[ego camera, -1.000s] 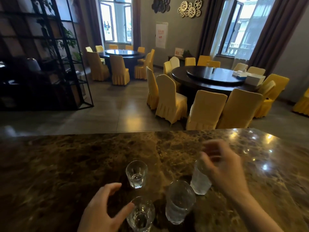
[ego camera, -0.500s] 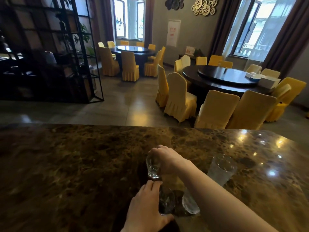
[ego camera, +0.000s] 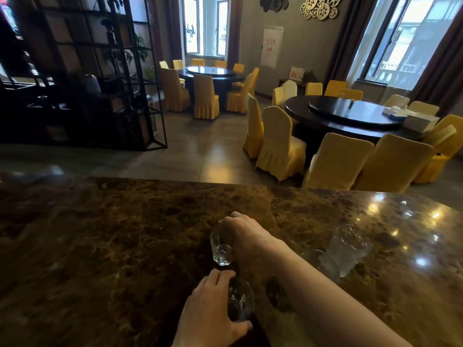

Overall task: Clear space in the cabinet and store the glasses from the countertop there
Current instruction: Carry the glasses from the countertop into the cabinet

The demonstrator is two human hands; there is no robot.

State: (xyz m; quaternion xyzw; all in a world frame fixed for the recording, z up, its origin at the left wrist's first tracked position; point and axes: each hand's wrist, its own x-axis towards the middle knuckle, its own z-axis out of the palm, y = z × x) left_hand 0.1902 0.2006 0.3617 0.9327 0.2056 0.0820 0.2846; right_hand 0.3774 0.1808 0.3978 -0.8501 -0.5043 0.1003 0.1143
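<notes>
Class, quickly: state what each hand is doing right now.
Left hand: closed on the near small glass.
Right hand: closed on the far small glass.

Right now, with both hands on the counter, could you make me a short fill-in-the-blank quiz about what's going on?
1. The right hand grips a small clear ____.
2. The left hand holds the near glass, so ____ hands are busy.
3. Two frosted tumblers stand untouched to the ____ of the right forearm.
4. The chairs beyond the marble countertop wear ____ covers.

Missing words: glass; both; right; yellow
</notes>
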